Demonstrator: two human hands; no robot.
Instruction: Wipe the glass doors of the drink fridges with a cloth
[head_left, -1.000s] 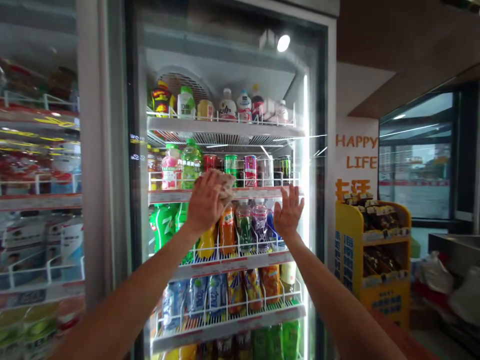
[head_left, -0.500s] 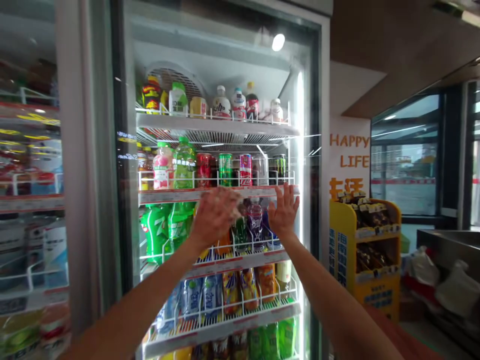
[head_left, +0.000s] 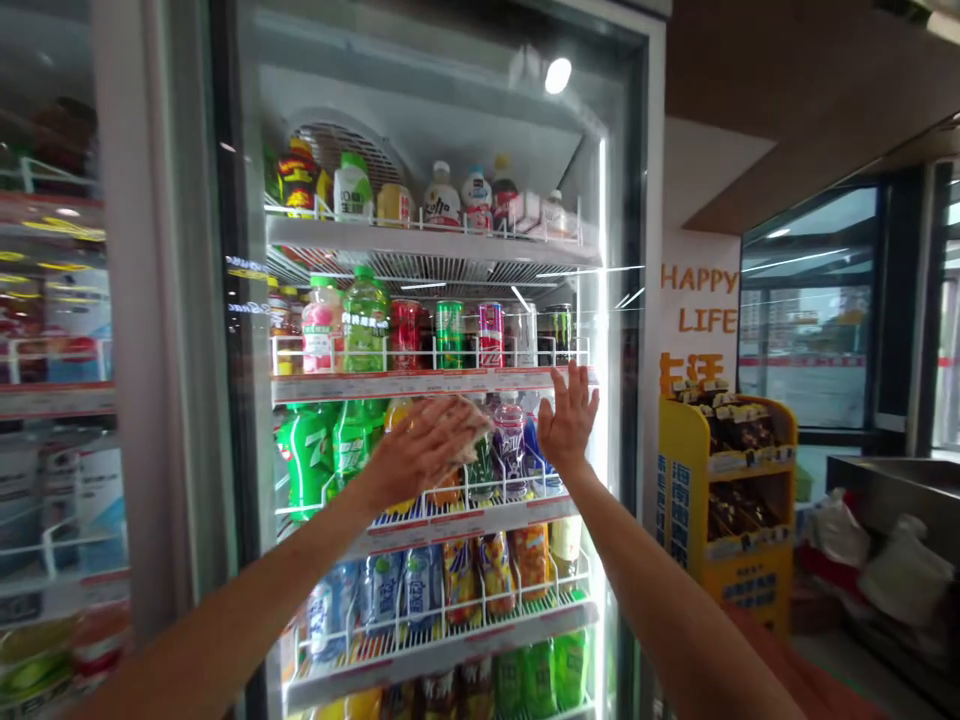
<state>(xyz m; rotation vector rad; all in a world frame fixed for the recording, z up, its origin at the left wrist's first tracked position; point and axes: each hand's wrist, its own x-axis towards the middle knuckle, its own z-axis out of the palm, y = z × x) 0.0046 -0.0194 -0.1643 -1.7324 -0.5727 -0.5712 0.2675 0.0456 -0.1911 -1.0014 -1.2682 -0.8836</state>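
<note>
A glass fridge door (head_left: 442, 75) stands in front of me, with drinks behind it. My left hand (head_left: 420, 450) lies over a pale, patterned cloth (head_left: 474, 428) at the middle of the glass, its fingers pointing right. Most of the cloth is hidden under the palm and fingers. To the right, my right hand (head_left: 570, 415) rests on the glass with fingers up and spread, holding nothing. It covers part of the shelf edge beneath the cans.
Wire shelves hold bottles and cans, among them a green bottle (head_left: 309, 460) and a red can (head_left: 406, 335). Another fridge (head_left: 52, 400) stands at the left. A yellow display rack (head_left: 750, 500) with dark packets is on the right, near white plastic bags (head_left: 907, 570).
My left hand has tilted flatter, and its fingers now point more to the right over the cloth. The right hand keeps its place on the glass. The view has shifted slightly.
</note>
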